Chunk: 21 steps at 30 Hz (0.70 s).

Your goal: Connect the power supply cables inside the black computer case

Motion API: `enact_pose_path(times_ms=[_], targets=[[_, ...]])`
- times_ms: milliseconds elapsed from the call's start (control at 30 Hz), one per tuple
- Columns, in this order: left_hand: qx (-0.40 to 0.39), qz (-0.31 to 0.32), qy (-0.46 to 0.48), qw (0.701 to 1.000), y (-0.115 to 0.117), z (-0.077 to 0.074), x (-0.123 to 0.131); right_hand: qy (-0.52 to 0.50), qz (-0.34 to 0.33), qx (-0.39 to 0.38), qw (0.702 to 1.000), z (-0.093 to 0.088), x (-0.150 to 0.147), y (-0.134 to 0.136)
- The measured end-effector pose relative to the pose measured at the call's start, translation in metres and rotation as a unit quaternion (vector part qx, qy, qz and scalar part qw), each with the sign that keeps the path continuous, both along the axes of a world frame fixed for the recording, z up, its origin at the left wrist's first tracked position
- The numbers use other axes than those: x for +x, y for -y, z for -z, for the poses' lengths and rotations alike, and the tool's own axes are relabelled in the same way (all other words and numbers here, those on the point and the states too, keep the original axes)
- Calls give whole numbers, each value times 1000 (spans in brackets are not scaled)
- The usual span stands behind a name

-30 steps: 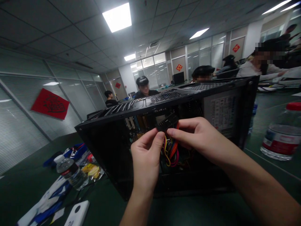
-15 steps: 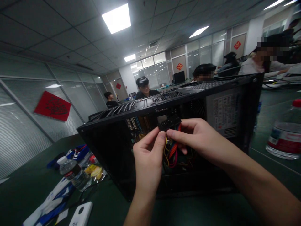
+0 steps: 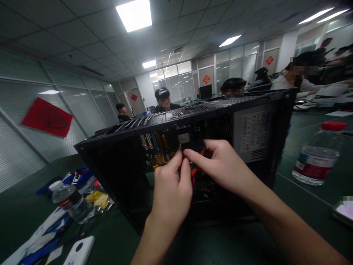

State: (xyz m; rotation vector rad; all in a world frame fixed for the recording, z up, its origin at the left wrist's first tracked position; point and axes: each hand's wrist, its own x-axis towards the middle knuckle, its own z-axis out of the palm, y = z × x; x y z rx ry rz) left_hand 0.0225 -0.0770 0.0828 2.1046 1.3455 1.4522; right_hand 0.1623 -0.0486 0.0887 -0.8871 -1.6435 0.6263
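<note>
A black computer case (image 3: 110, 176) stands on the table with its side open toward me. In front of the opening, my right hand (image 3: 223, 162) pinches a black wide cable connector (image 3: 195, 146), dark against the interior. Coloured wires (image 3: 194, 171), orange and red among them, trail down from it behind my fingers. My left hand (image 3: 172, 180) is closed at the connector's left end, thumb and forefinger together; the exact grip is partly hidden. Inside the case are light slots (image 3: 147, 141), a yellow part (image 3: 160, 159) and a grey labelled power supply (image 3: 250, 132).
A bottle with a white cap (image 3: 73, 202), yellow packets (image 3: 98, 199), a blue-and-white bag (image 3: 44, 235) and a white object with a round dark hole (image 3: 79, 252) lie left. A red-capped bottle (image 3: 317, 154) and a phone-like device (image 3: 344, 211) are right. Several people sit beyond.
The view has shifted, so the case and table items appear further left. My hands and the connector have turned; its slotted face, visible before, is now dark and mostly hidden.
</note>
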Motion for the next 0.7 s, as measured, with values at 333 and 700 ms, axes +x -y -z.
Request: enact_pose_path(times_ms=[333, 700], targets=[[-76, 8, -122, 990, -3, -10, -16, 15, 109, 69, 992, 17, -16, -13], [-171, -63, -338, 923, -31, 19, -24, 298, 95, -51, 948, 32, 0, -43]])
